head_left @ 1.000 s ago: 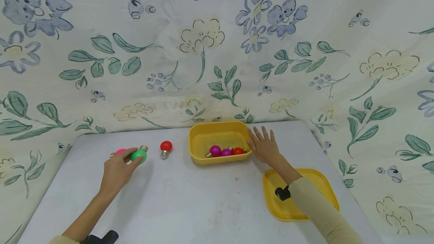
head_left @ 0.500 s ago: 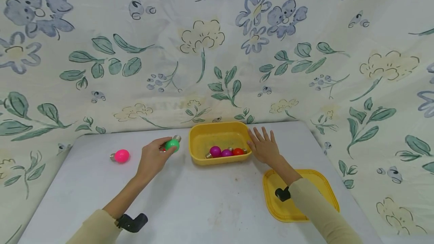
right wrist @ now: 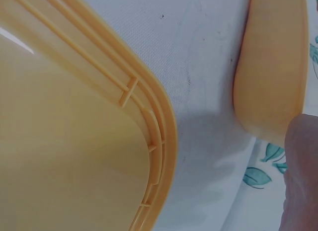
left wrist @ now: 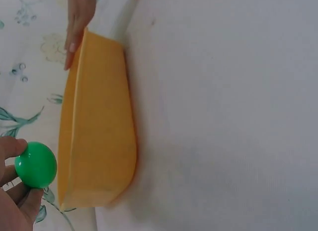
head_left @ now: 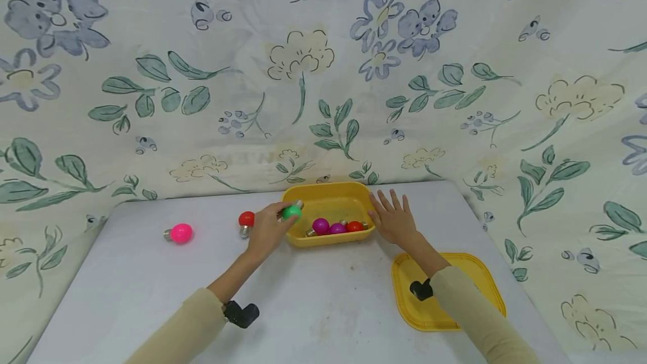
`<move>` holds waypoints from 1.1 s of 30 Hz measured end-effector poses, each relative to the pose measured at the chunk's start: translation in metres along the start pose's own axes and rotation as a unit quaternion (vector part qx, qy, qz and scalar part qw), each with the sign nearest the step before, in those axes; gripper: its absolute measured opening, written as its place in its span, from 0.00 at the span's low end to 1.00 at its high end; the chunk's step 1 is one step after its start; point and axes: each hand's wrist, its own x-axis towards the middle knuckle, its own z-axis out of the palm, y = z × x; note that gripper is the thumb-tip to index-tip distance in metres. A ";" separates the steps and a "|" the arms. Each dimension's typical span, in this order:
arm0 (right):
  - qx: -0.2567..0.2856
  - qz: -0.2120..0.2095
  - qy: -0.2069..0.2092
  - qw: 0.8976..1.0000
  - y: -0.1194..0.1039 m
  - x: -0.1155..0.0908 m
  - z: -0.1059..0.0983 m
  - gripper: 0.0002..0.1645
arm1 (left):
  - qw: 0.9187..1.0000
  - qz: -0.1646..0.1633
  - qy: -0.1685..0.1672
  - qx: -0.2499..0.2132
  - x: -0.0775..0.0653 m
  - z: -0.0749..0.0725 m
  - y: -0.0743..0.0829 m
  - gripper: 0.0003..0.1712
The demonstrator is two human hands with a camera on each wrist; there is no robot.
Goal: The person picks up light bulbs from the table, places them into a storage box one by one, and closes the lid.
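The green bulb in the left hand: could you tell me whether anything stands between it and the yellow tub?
Nothing visible does. The left hand holds the green bulb at the yellow tub's left rim, and the floor beneath it is bare.

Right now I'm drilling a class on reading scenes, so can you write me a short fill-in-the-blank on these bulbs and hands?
1. The left hand holds a ____ bulb.
2. The tub is ____ in colour.
3. The right hand lies flat on the tub's ____ side.
4. The pink bulb lies on the ____.

Missing words: green; yellow; right; table
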 end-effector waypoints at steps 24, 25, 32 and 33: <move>-0.005 0.005 -0.011 1.000 0.001 0.002 0.002 0.37 | 0.995 0.009 -0.074 0.072 0.023 0.038 -0.005 0.17; -0.006 0.005 -0.012 1.000 0.001 0.002 0.002 0.37 | 0.994 0.009 -0.077 0.077 0.024 0.039 -0.005 0.17; -0.005 0.005 -0.011 1.000 0.001 0.003 0.002 0.37 | 0.988 -0.006 -0.104 0.114 0.027 0.043 -0.003 0.15; -0.004 0.005 -0.011 1.000 0.001 0.003 0.002 0.37 | 0.987 -0.006 -0.109 0.120 0.027 0.043 -0.002 0.14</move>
